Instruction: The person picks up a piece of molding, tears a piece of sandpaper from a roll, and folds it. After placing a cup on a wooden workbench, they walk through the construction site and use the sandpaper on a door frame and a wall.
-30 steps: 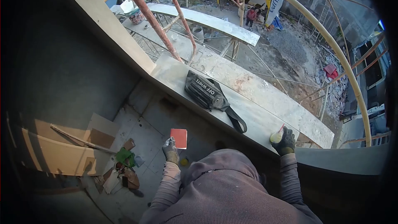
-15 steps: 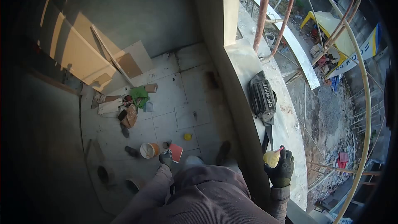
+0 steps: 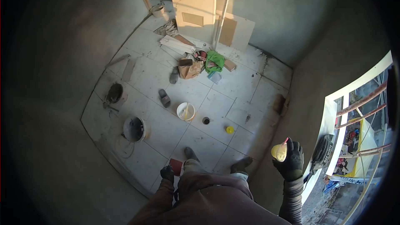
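Note:
My right hand, in a dark glove, is closed around a small yellow cup from which a thin pink stick or straw rises. It is held up beside the wall, left of the window. Low at my left side, my gloved left hand is closed at the edge of a flat red rectangular piece; its handle or grip side is hidden by the fingers. Both my shoes stand on the tiled floor, the left shoe just past the red piece.
Ahead stand a white bucket, a dark bucket and another bucket. A yellow object, slippers and a green bag lie on the tiles. A black bag rests on the window ledge.
My view has swung left, from the window ledge and the outdoors toward the room. Both hands keep hold of their things, the right one now in front of the wall.

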`<state>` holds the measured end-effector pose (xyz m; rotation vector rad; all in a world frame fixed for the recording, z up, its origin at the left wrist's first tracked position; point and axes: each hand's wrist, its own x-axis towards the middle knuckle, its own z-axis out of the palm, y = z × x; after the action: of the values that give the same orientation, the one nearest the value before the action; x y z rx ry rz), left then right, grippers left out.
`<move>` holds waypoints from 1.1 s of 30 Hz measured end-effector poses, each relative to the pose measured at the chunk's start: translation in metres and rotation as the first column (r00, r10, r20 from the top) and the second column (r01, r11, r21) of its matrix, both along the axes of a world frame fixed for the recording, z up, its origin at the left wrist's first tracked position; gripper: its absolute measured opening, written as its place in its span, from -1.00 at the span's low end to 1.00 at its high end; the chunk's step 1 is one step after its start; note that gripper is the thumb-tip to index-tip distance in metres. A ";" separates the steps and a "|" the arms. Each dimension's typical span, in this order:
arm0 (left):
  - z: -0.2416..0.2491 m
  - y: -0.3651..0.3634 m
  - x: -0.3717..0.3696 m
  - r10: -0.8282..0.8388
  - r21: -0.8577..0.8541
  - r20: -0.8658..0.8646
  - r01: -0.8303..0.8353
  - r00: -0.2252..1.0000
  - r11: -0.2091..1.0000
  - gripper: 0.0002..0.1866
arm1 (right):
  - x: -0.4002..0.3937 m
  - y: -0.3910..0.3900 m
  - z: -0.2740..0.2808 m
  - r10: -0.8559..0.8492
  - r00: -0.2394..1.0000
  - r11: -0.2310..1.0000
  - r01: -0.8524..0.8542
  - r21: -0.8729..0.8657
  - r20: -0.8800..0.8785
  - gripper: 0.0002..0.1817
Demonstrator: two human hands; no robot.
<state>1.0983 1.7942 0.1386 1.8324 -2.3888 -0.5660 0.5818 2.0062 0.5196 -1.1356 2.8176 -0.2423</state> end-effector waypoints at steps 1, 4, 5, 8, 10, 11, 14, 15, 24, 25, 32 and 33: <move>-0.008 0.002 0.036 -0.104 -0.133 0.027 0.107 0.994 0.985 -0.75 | 0.009 -0.027 -0.004 0.055 0.998 0.998 -0.056 0.024 0.026 -0.01; -0.005 -0.010 0.124 0.009 -0.093 0.031 -0.007 0.999 0.996 -0.77 | 0.040 -0.106 -0.015 0.167 0.984 0.983 -0.171 0.060 0.069 -0.02; -0.001 -0.012 0.150 0.207 0.054 0.028 -0.208 0.978 0.977 -0.78 | 0.051 -0.132 -0.018 0.207 0.973 0.976 -0.213 0.049 0.098 -0.02; -0.001 -0.036 0.213 0.689 0.400 -0.610 -0.599 0.391 0.694 -0.83 | 0.086 -0.210 -0.023 0.282 0.948 0.957 -0.290 0.034 0.148 -0.04; 0.013 -0.070 0.236 0.751 0.660 -0.659 -0.516 -0.048 0.546 -0.87 | 0.106 -0.258 -0.030 0.367 0.909 0.925 -0.380 0.033 0.198 -0.03; 0.016 -0.087 0.243 0.722 0.585 -0.692 -0.577 0.012 0.570 -0.88 | 0.116 -0.280 -0.033 0.379 0.897 0.918 -0.396 0.033 0.229 -0.02; 0.034 -0.143 0.239 0.673 0.492 -0.734 -0.613 0.090 0.618 -0.82 | 0.144 -0.343 -0.040 0.471 0.858 0.876 -0.482 0.006 0.205 -0.01; 0.046 -0.165 0.227 0.640 0.468 -0.760 -0.590 0.111 0.658 -0.77 | 0.152 -0.364 -0.043 0.499 0.840 0.858 -0.513 0.012 0.211 -0.01; 0.050 -0.359 0.206 0.434 0.057 -0.454 -0.461 0.778 0.886 -0.69 | 0.199 -0.567 -0.073 0.659 0.736 0.747 -0.665 -0.017 0.155 -0.02; 0.034 -0.371 0.217 0.526 0.186 -0.558 -0.520 0.642 0.833 -0.69 | 0.201 -0.592 -0.079 0.660 0.733 0.746 -0.666 -0.022 0.164 -0.02; 0.032 -0.419 0.249 0.845 0.474 -0.363 -0.702 0.393 0.531 -0.77 | 0.205 -0.763 -0.088 0.675 0.718 0.734 -0.678 -0.050 0.170 -0.05; 0.040 -0.424 0.245 0.842 0.439 -0.312 -0.719 0.441 0.539 -0.76 | 0.204 -0.787 -0.087 0.673 0.717 0.734 -0.677 -0.048 0.181 -0.05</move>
<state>1.3436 1.3698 0.1786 2.2466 -0.9421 -1.0459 0.7862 1.2191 0.4325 -1.9209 2.0436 -0.2309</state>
